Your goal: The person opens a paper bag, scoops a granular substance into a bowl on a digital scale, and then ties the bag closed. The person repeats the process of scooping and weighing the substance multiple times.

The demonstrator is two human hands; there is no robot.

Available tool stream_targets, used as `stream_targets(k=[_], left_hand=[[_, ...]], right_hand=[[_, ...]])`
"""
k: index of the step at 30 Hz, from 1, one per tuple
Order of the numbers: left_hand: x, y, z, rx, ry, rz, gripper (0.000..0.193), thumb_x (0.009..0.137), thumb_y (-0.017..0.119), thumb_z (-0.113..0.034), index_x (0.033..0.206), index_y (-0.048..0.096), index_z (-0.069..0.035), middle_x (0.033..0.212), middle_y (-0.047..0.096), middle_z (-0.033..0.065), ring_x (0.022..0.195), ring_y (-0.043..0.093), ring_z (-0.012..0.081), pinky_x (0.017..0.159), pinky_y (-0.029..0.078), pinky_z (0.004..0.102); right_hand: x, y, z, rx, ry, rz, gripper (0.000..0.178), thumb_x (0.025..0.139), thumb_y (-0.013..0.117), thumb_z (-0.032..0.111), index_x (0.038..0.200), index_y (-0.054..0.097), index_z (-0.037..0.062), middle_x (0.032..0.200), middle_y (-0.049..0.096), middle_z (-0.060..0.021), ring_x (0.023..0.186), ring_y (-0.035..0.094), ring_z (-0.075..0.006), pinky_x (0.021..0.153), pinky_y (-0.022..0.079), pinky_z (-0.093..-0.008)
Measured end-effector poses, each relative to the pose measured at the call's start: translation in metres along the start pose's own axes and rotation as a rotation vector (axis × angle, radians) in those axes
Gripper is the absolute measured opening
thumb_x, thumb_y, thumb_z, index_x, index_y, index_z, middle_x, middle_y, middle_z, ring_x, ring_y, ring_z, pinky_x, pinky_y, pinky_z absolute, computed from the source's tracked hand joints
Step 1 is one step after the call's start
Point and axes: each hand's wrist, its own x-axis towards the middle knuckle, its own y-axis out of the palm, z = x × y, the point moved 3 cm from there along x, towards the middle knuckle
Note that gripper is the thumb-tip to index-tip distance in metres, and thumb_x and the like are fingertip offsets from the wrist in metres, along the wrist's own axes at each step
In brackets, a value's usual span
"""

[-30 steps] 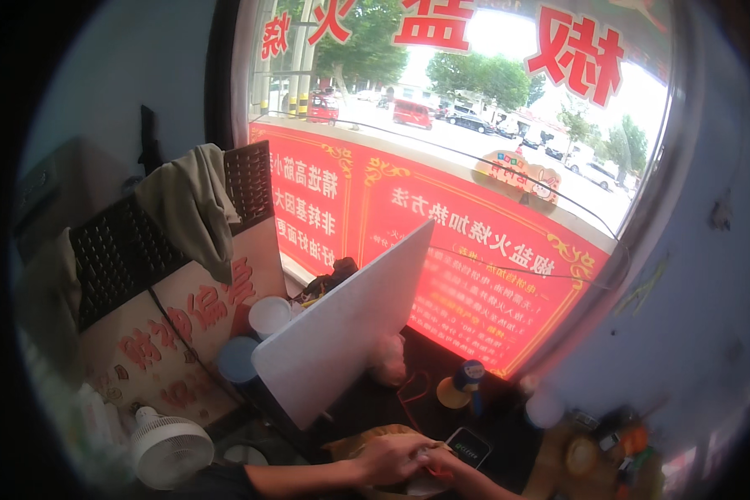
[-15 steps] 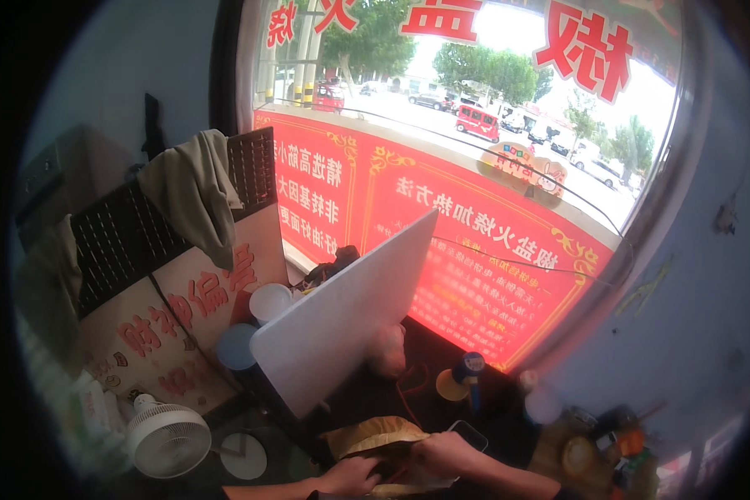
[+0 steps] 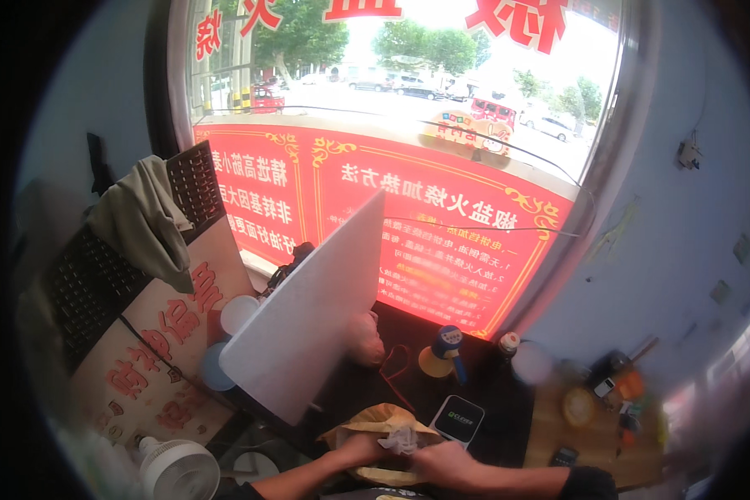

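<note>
Low in the view, a tan bag [image 3: 381, 411] lies with its mouth spread. My left hand [image 3: 360, 450] reaches in at its mouth, fingers bent and the tips hidden. My right hand [image 3: 443, 463] is closed at the bag's right edge. Between the hands a crumpled whitish piece, like thin plastic or tissue [image 3: 402, 439], pokes up; which hand holds it is unclear. Just beyond my right hand, a dark-screened device with a pale rim [image 3: 461, 419] rests on the black tabletop [image 3: 508, 400].
A tall white board [image 3: 308, 325] leans across the table's left side. Behind the device stand a blue-and-yellow megaphone [image 3: 447, 354] and a small bottle [image 3: 509, 342]. A wooden surface [image 3: 542, 425] with small items is at right, a white fan [image 3: 180, 473] at lower left.
The whole view has swung to the right. The whitish crumpled piece now shows between my hands at the bag's mouth. The device, partly covered by my right hand before, is in full sight.
</note>
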Motion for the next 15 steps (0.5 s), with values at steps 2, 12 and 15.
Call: stream_targets(k=[2, 12, 15], left_hand=[[-0.007, -0.007, -0.014, -0.074, -0.044, 0.040, 0.052, 0.093, 0.079, -0.043, 0.132, 0.073, -0.010, 0.128, 0.077, 0.0171, 0.117, 0.074, 0.0336, 0.099, 0.057, 0.0438], [-0.020, -0.013, 0.004, -0.120, 0.205, -0.072, 0.041, 0.098, 0.068, -0.029, 0.133, 0.073, -0.008, 0.137, 0.070, 0.0213, 0.129, 0.066, 0.0380, 0.108, 0.052, 0.0466], [-0.020, -0.015, -0.008, 0.197, 0.063, 0.038, 0.042, 0.101, 0.070, -0.034, 0.135, 0.073, -0.009, 0.137, 0.072, 0.0188, 0.128, 0.067, 0.0375, 0.111, 0.052, 0.0468]], right_hand=[[0.008, -0.023, -0.032, 0.016, 0.120, -0.140, 0.032, 0.086, 0.080, 0.035, 0.098, 0.074, 0.0064, 0.083, 0.077, -0.0172, 0.082, 0.079, -0.0362, 0.070, 0.062, -0.0483], [0.033, 0.031, 0.065, 0.129, -0.223, -0.036, 0.022, 0.087, 0.076, 0.022, 0.101, 0.067, 0.0082, 0.088, 0.073, -0.0192, 0.077, 0.074, -0.0417, 0.065, 0.059, -0.0527], [-0.024, -0.002, 0.005, 0.241, -0.095, -0.321, 0.013, 0.089, 0.078, 0.019, 0.092, 0.067, 0.0119, 0.080, 0.073, -0.0166, 0.074, 0.075, -0.0385, 0.062, 0.059, -0.0506]])
